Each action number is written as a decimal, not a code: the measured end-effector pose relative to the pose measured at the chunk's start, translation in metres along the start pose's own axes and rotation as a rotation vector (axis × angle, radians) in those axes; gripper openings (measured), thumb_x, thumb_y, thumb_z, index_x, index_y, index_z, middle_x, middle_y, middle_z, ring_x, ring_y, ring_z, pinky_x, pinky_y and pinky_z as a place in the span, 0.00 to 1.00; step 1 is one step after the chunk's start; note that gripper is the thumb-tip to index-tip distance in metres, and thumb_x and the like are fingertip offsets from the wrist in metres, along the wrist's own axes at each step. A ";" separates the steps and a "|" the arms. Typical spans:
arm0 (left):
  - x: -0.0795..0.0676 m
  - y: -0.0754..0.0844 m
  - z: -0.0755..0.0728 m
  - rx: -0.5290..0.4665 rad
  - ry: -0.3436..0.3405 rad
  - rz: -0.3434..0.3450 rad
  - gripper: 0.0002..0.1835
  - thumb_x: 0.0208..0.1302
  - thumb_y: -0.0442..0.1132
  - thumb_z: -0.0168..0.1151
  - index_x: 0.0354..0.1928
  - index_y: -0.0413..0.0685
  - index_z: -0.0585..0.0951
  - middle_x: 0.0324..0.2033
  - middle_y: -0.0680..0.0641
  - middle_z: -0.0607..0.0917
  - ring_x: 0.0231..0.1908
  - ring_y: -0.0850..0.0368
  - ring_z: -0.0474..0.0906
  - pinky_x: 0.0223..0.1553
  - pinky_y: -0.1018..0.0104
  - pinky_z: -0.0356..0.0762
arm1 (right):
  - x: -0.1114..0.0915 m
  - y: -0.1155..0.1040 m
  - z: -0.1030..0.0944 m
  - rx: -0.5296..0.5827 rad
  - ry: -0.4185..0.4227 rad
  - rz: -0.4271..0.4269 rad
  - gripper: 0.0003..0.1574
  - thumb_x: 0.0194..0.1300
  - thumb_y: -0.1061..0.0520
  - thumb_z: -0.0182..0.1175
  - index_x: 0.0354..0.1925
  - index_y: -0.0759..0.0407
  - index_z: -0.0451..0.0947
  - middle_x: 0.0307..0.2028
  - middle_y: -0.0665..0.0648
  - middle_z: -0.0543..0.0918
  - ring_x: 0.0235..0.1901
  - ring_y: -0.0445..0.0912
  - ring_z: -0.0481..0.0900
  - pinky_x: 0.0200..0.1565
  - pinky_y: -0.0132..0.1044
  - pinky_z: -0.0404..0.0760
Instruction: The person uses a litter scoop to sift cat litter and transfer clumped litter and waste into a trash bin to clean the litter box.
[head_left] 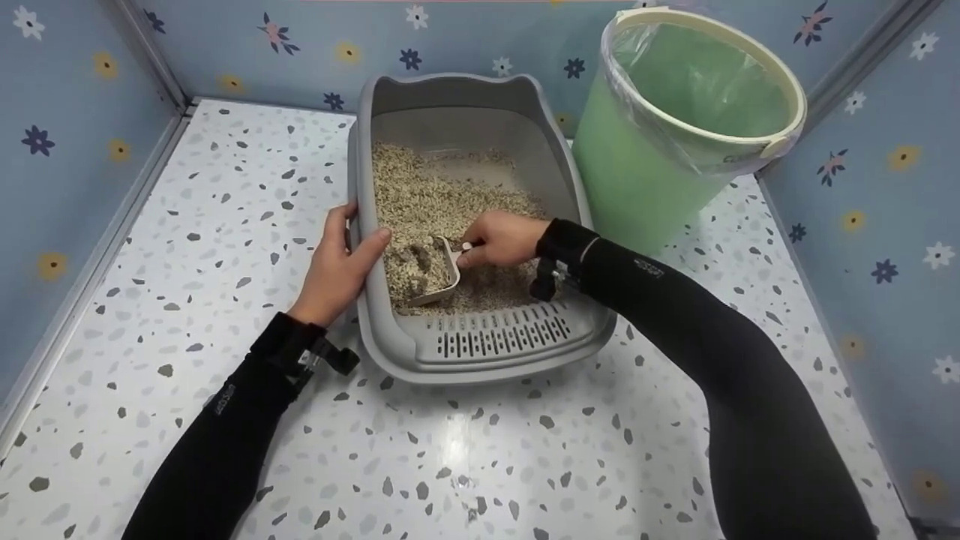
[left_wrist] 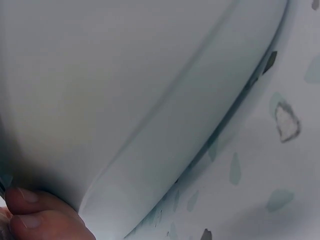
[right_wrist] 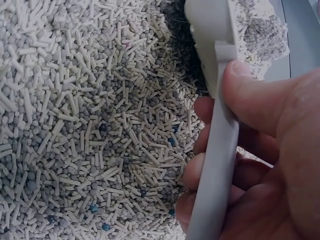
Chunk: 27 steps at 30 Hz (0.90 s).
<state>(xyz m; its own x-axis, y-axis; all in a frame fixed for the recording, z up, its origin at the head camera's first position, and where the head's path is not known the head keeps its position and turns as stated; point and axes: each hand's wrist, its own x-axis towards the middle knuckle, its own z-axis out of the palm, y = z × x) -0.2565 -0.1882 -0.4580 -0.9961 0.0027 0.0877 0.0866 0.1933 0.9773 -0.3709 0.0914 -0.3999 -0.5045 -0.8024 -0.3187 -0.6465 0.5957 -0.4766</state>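
Note:
A grey litter box (head_left: 480, 366) stands on the floor, its low perforated ledge facing me. Pale pellet litter (head_left: 442, 187) covers most of its bottom, thinner toward the back. My left hand (head_left: 334, 270) grips the box's left rim, thumb on top and fingers down the outer wall; two fingertips (left_wrist: 45, 217) show against that wall in the left wrist view. With my right hand (head_left: 506, 238) I hold a litter scoop (head_left: 454, 271) by its handle (right_wrist: 217, 155), thumb along it and fingers curled round. The scoop's head carries litter and greyish clumps (right_wrist: 267, 35) near the left wall.
A tall green bin (head_left: 645, 172) with a clear plastic liner (head_left: 630, 56) stands close to the box's right side. Flowered blue panels (head_left: 247, 45) close off the back and both sides. The speckled white floor (head_left: 465, 457) extends around the box.

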 end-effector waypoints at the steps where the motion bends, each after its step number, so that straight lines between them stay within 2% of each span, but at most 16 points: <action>1: 0.000 0.000 0.001 -0.001 0.000 0.001 0.49 0.79 0.64 0.65 0.87 0.48 0.57 0.73 0.36 0.73 0.57 0.43 0.82 0.57 0.47 0.88 | -0.001 0.001 0.000 0.004 0.003 -0.006 0.28 0.83 0.49 0.67 0.24 0.49 0.69 0.23 0.46 0.69 0.24 0.42 0.65 0.32 0.36 0.66; 8: 0.001 -0.002 0.006 -0.001 -0.010 0.007 0.48 0.79 0.64 0.65 0.86 0.47 0.57 0.70 0.36 0.74 0.57 0.45 0.80 0.57 0.49 0.87 | -0.001 0.006 0.002 -0.003 0.004 -0.003 0.21 0.82 0.50 0.68 0.29 0.55 0.79 0.24 0.47 0.71 0.26 0.42 0.68 0.33 0.36 0.68; 13: 0.000 -0.005 0.003 -0.012 0.003 0.001 0.46 0.80 0.63 0.64 0.87 0.50 0.57 0.64 0.36 0.77 0.55 0.44 0.81 0.53 0.53 0.88 | 0.004 0.004 0.004 -0.008 -0.002 -0.013 0.18 0.82 0.50 0.67 0.39 0.62 0.87 0.27 0.48 0.74 0.29 0.43 0.71 0.37 0.36 0.70; 15: 0.000 -0.004 0.001 -0.018 0.002 -0.002 0.46 0.80 0.63 0.64 0.87 0.50 0.57 0.63 0.36 0.77 0.55 0.44 0.81 0.52 0.54 0.88 | 0.006 0.003 0.003 -0.013 -0.005 -0.009 0.18 0.83 0.50 0.67 0.38 0.62 0.86 0.28 0.48 0.74 0.29 0.42 0.70 0.37 0.36 0.70; 17: 0.000 -0.004 0.001 -0.014 -0.007 -0.003 0.47 0.80 0.64 0.64 0.87 0.50 0.57 0.65 0.37 0.77 0.55 0.45 0.81 0.53 0.54 0.89 | 0.005 0.003 0.000 -0.014 -0.014 0.007 0.19 0.83 0.50 0.67 0.33 0.59 0.83 0.26 0.47 0.73 0.28 0.42 0.69 0.36 0.36 0.70; 21: 0.000 -0.003 0.001 -0.008 -0.006 0.005 0.47 0.80 0.63 0.63 0.87 0.50 0.56 0.72 0.37 0.73 0.57 0.44 0.81 0.57 0.48 0.87 | 0.004 0.000 -0.006 -0.033 -0.016 -0.003 0.28 0.83 0.51 0.67 0.24 0.51 0.69 0.23 0.47 0.68 0.24 0.42 0.65 0.32 0.36 0.66; 24: -0.001 -0.003 0.001 0.006 -0.002 0.008 0.46 0.81 0.62 0.62 0.88 0.49 0.56 0.79 0.38 0.68 0.60 0.43 0.80 0.61 0.45 0.84 | 0.003 -0.002 -0.011 -0.045 -0.020 -0.025 0.30 0.83 0.51 0.66 0.23 0.48 0.67 0.23 0.47 0.66 0.24 0.42 0.63 0.32 0.36 0.64; 27: 0.000 -0.002 0.000 0.017 -0.004 0.004 0.47 0.81 0.63 0.63 0.88 0.49 0.56 0.77 0.37 0.70 0.60 0.43 0.81 0.61 0.45 0.84 | 0.000 -0.002 -0.013 -0.055 -0.017 -0.025 0.30 0.83 0.51 0.66 0.22 0.48 0.66 0.22 0.46 0.65 0.24 0.42 0.63 0.32 0.36 0.63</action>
<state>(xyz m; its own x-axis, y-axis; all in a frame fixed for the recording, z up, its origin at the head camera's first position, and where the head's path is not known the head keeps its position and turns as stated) -0.2567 -0.1885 -0.4597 -0.9959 0.0076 0.0907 0.0903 0.2099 0.9735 -0.3774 0.0906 -0.3883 -0.4787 -0.8170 -0.3214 -0.6891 0.5765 -0.4391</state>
